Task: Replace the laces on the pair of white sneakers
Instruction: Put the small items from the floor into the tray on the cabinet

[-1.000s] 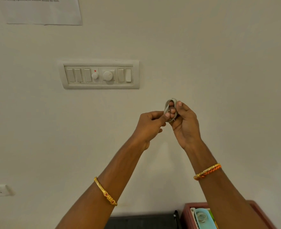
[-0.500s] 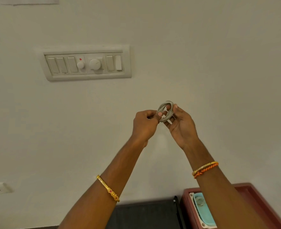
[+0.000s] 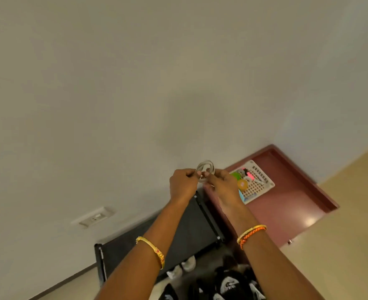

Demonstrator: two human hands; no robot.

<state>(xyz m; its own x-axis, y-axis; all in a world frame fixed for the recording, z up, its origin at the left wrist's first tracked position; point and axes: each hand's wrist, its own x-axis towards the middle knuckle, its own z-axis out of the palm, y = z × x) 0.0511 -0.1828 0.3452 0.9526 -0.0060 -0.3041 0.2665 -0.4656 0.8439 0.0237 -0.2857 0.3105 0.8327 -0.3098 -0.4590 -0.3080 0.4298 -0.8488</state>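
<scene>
A coiled grey-white lace [image 3: 205,167] is held up in front of the wall. My left hand [image 3: 183,184] pinches it from the left with thumb and fingertips, and my right hand [image 3: 223,187] pinches it from the right. Both arms reach forward from the bottom of the view. Far below, the toes of a pair of white sneakers [image 3: 182,268] show on a lower shelf of a black shoe rack [image 3: 191,230].
A maroon cabinet top [image 3: 287,202] at the right carries a white perforated basket [image 3: 256,182] with colourful items. Dark shoes [image 3: 226,284] sit at the bottom. A wall socket [image 3: 95,217] is at the left. Tan floor lies at the right.
The view has tilted down and to the right: the switch panel left the frame and the rack, shoes and cabinet came in. Both hands still hold the coiled lace.
</scene>
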